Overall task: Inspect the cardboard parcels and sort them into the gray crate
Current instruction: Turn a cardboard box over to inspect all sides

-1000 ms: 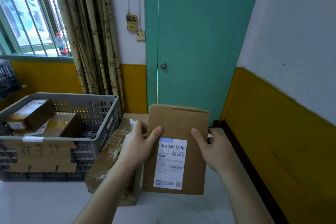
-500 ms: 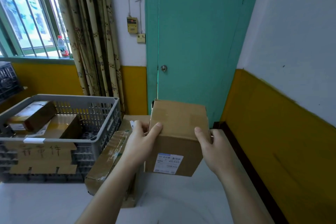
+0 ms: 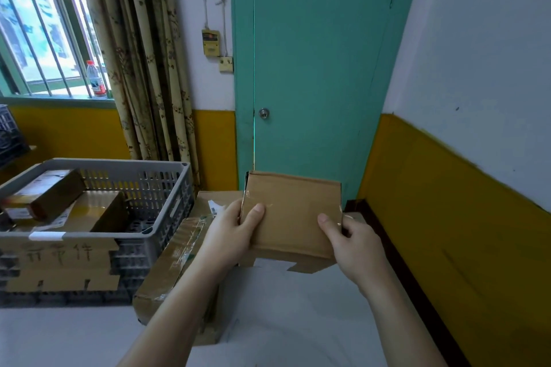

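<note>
One parcel (image 3: 293, 214) gripped by left hand (image 3: 229, 232) and right hand (image 3: 354, 244), thumbs on top.
Gray crate (image 3: 140, 167): two parcels inside; two more beside it.

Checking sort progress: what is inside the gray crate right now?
Inside the gray crate lie at least two cardboard parcels: a long box resting tilted at the left and a flatter box beside it. The crate's near wall hides its floor and anything lower.
</note>
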The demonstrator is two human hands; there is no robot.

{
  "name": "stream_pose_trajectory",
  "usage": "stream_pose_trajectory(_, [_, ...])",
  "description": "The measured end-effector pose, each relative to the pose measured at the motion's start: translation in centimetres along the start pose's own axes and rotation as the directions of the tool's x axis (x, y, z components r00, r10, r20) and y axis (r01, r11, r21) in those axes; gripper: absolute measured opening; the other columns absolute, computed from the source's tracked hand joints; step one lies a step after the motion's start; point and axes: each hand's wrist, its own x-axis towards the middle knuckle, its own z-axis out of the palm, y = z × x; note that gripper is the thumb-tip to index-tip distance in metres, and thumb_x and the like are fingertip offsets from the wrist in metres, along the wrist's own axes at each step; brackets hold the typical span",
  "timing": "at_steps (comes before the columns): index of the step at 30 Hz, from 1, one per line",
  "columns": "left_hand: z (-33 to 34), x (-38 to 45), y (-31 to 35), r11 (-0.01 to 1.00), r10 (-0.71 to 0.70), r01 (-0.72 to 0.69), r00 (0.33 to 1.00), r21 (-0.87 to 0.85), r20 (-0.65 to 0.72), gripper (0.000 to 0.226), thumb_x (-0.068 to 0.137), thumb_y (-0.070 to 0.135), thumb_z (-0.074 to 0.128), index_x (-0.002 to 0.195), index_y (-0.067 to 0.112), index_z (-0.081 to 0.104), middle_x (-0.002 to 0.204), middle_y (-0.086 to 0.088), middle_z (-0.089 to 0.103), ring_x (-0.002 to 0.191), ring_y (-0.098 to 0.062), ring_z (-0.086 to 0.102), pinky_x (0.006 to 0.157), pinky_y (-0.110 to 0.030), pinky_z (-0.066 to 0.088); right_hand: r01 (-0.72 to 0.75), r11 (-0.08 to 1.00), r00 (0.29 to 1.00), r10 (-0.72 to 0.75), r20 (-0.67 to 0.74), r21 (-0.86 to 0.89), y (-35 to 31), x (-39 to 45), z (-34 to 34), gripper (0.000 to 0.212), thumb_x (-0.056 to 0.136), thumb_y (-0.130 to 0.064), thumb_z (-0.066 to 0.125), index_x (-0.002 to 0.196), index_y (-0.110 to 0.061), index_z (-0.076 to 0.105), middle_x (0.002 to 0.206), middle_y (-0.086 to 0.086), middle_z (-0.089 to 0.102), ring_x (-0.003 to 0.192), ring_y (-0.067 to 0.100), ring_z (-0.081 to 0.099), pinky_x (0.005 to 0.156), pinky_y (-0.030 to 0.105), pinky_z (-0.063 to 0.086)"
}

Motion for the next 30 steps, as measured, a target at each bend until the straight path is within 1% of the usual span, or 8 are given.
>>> stream_pose_trajectory(3, [-0.3, 0.0, -0.1, 0.999, 0.003, 0.000, 0.999, -0.050, 0.050, 0.023, 0.101, 0.045, 0.060, 0.114, 0.029, 0.068, 0.111, 0.009, 0.071, 0.105, -0.013, 0.069, 0.095, -0.040, 0.056, -0.016, 1.000, 1.000, 0.015, 0.023, 0.018, 0.2, -0.1, -0.2, 0.028, 0.096, -0.054, 0.060, 0.087, -0.031, 0.072, 0.088, -0.016, 0.071, 0.084, 0.009, 0.067, 0.081, 0.043, 0.060])
stream_pose_trajectory(7, [-0.1, 0.1, 0.5, 0.980, -0.034, 0.051, 0.996, -0.194, 0.087, 0.024, 0.094, 0.044, 0.071, 0.113, 0.032, 0.062, 0.113, 0.004, 0.073, 0.100, -0.015, 0.073, 0.087, -0.041, 0.063, 0.016, 0.999, 0.999, -0.017, -0.040, -0.041, -0.2, 0.0, -0.6, 0.037, 0.088, -0.071, 0.052, 0.079, -0.036, 0.060, 0.083, -0.019, 0.065, 0.078, 0.000, 0.060, 0.065, 0.026, 0.051])
stream_pose_trajectory(10, [0.1, 0.1, 0.8, 0.995, 0.014, -0.011, 0.999, -0.097, 0.031, 0.030, 0.093, 0.054, 0.067, 0.109, 0.031, 0.055, 0.107, 0.010, 0.071, 0.093, -0.009, 0.072, 0.084, -0.040, 0.063, 0.053, 0.993, 0.996, -0.060, -0.062, -0.102, -0.5, 0.3, -0.6, 0.058, 0.083, -0.075, 0.050, 0.082, -0.019, 0.067, 0.078, -0.005, 0.069, 0.072, 0.007, 0.063, 0.063, 0.032, 0.053])
stream_pose_trajectory(15, [0.2, 0.1, 0.2, 0.999, 0.017, -0.014, 0.998, -0.050, 0.053, 0.035, 0.092, 0.050, 0.071, 0.105, 0.023, 0.055, 0.106, 0.005, 0.073, 0.096, -0.012, 0.072, 0.089, -0.047, 0.060, 0.093, 0.993, 0.993, -0.099, -0.071, -0.077, -0.4, 0.0, -0.7, 0.047, 0.079, -0.075, 0.052, 0.078, -0.028, 0.063, 0.076, -0.012, 0.068, 0.069, 0.000, 0.063, 0.056, 0.022, 0.048])
stream_pose_trajectory(20, [-1.0, 0.8, 0.3, 0.993, 0.024, -0.003, 0.984, -0.120, 0.175, 0.075, 0.081, 0.047, 0.082, 0.145, 0.031, 0.044, 0.134, 0.003, 0.061, 0.117, -0.015, 0.066, 0.099, -0.045, 0.058, 0.037, 0.999, 0.999, -0.036, -0.035, 0.028, -0.3, 0.2, -1.0, 0.051, 0.075, -0.080, 0.054, 0.097, -0.035, 0.066, 0.095, -0.021, 0.070, 0.086, -0.005, 0.065, 0.070, 0.022, 0.052])
stream_pose_trajectory(25, [-0.7, 0.8, -0.1, 0.987, 0.112, -0.085, 0.974, -0.139, 0.197, 0.040, 0.092, 0.031, 0.077, 0.126, 0.040, 0.058, 0.124, 0.011, 0.071, 0.113, -0.006, 0.069, 0.096, -0.033, 0.059, 0.076, 0.997, 0.996, -0.076, -0.043, 0.009, -0.6, 0.1, -1.2, 0.059, 0.075, -0.078, 0.056, 0.106, -0.030, 0.065, 0.100, -0.016, 0.071, 0.093, 0.004, 0.066, 0.078, 0.031, 0.058])
stream_pose_trajectory(28, [-0.7, 0.5, 0.4, 0.960, 0.011, 0.047, 0.978, -0.276, 0.206, 0.048, 0.085, 0.056, 0.076, 0.123, 0.032, 0.059, 0.120, 0.005, 0.072, 0.104, -0.008, 0.072, 0.081, -0.028, 0.060, -0.012, 0.998, 0.999, 0.011, 0.030, 0.057, -0.9, 0.0, -1.4, 0.068, 0.074, -0.087, 0.044, 0.106, -0.030, 0.061, 0.102, -0.013, 0.068, 0.095, 0.005, 0.063, 0.074, 0.030, 0.052])
stream_pose_trajectory(30, [-0.4, 0.6, 0.9, 0.971, -0.086, 0.113, 0.988, -0.211, 0.131, 0.056, 0.084, 0.074, 0.060, 0.118, 0.029, 0.056, 0.115, 0.003, 0.067, 0.102, -0.012, 0.067, 0.081, -0.034, 0.057, -0.087, 0.996, 0.995, 0.086, 0.044, 0.022, -1.2, 0.2, -1.3, 0.076, 0.077, -0.089, 0.029, 0.104, -0.024, 0.058, 0.096, -0.006, 0.064, 0.089, 0.010, 0.061, 0.068, 0.031, 0.045])
